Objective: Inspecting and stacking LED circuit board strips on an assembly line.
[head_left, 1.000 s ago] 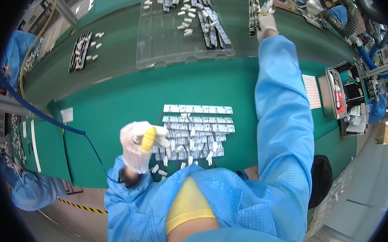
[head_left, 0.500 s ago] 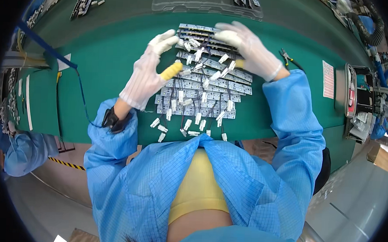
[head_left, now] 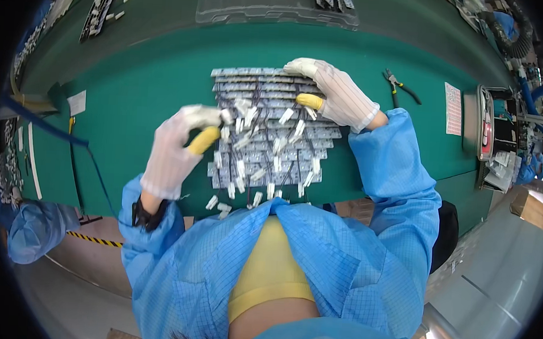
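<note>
Printed-circuit strips (head_left: 267, 135) are lying lengthwise left-to-right at the frame's centre; the right hand (head_left: 340, 96) is resting spread over their upper-right ends, the left hand (head_left: 177, 149), thumb parted from fingers, sitting beside their left ends.

From my remote post I see an electronics workshop: circuit-board strips (head_left: 294, 153), green tabletop (head_left: 134, 95), pliers (head_left: 395, 82), yellow-and-black floor tape (head_left: 96, 240).
</note>
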{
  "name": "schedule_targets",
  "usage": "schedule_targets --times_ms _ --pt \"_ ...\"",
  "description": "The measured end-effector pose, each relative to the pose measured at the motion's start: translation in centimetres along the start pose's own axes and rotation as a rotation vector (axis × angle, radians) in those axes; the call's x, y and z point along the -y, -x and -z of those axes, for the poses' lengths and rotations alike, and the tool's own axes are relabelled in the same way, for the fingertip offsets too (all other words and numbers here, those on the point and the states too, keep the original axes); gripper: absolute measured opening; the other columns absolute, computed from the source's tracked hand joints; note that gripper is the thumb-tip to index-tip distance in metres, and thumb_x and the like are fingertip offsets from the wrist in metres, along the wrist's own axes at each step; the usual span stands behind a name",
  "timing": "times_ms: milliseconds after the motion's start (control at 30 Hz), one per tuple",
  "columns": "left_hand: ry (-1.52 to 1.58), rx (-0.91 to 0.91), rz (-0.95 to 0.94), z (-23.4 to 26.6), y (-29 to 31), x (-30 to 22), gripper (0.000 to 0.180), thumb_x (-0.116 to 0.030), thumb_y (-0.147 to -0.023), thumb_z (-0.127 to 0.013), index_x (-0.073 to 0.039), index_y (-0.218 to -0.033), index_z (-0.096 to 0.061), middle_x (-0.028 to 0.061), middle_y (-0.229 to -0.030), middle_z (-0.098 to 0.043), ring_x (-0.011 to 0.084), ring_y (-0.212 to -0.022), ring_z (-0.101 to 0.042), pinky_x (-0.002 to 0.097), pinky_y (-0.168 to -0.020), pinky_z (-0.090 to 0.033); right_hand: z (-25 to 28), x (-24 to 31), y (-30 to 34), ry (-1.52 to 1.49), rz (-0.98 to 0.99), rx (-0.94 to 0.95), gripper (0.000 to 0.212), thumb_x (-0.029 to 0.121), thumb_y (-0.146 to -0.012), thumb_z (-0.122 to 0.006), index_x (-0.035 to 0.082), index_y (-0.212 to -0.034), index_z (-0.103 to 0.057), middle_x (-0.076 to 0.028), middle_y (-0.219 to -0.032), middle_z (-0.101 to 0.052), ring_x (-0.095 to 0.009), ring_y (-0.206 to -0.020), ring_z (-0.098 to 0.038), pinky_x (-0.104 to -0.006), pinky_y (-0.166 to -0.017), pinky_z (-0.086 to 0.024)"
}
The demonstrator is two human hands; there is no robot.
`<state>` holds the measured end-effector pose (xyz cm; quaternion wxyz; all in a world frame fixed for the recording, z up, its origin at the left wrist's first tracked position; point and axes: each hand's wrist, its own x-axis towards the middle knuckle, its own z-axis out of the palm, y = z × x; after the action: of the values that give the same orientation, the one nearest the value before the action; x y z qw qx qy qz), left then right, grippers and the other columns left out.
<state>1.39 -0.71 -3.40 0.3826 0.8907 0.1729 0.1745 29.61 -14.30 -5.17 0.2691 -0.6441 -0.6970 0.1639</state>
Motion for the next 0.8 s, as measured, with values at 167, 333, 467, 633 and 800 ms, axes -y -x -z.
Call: schedule_targets --times_ms 167,333,467,633,800 --pt "-0.387 -0.328 0.059 1.9 -0.1 0.9 0.017 0.001 -0.085 -0.052 -0.003 -0.095 -0.065 0.0108 -0.099 -0.068 0.0262 -0.092 -0.064 0.0354 -0.085 -0.047 5.8 -5.4 -5.5 0.269 -0.259 -0.613 0.050 0.027 -0.082 -0.070 0.001 -0.120 -0.051 -0.016 -0.118 -0.061 -0.031 -0.099 -0.063 -0.0371 -0.087 -0.051" --pt "-0.036 -0.308 0.062 0.9 -2.7 1.8 0.019 -0.005 -0.086 -0.052 -0.004 -0.101 -0.063 0.0123 -0.101 -0.065 0.0307 -0.090 -0.061 0.0366 -0.084 -0.046 7.4 -4.8 -12.9 0.322 -0.599 -0.350 0.072 0.030 -0.068 -0.078 0.000 -0.126 -0.046 -0.030 -0.119 -0.054 -0.040 -0.107 -0.056 -0.0414 -0.089 -0.048" --pt "-0.253 -0.247 -0.090 -0.6 -3.4 4.9 0.020 -0.006 -0.087 -0.052 -0.005 -0.104 -0.063 0.0116 -0.103 -0.064 0.0312 -0.090 -0.060 0.0368 -0.082 -0.045 5.4 -16.7 -15.5 0.642 -0.613 -0.219 0.060 0.034 -0.074 -0.075 -0.001 -0.117 -0.052 -0.022 -0.112 -0.060 -0.034 -0.106 -0.060 -0.0408 -0.087 -0.050" --pt "-0.285 -0.248 -0.020 -0.9 -2.1 7.2 0.026 -0.005 -0.086 -0.053 -0.006 -0.110 -0.061 0.0102 -0.107 -0.062 0.0291 -0.094 -0.059 0.0377 -0.086 -0.045 5.7 -12.0 -17.1 0.396 -0.668 -0.212 0.057 0.024 -0.068 -0.076 0.000 -0.116 -0.055 -0.028 -0.107 -0.060 -0.041 -0.101 -0.059 -0.0420 -0.083 -0.051" --pt "-0.295 -0.209 -0.060 -1.0 -3.0 7.6 0.031 -0.006 -0.084 -0.055 -0.007 -0.115 -0.059 0.0092 -0.112 -0.061 0.0280 -0.099 -0.058 0.0374 -0.090 -0.043 5.7 -20.0 -15.8 0.184 -0.477 -0.535 0.038 0.015 -0.074 -0.073 -0.004 -0.104 -0.060 -0.024 -0.099 -0.064 -0.034 -0.094 -0.063 -0.0363 -0.080 -0.053"
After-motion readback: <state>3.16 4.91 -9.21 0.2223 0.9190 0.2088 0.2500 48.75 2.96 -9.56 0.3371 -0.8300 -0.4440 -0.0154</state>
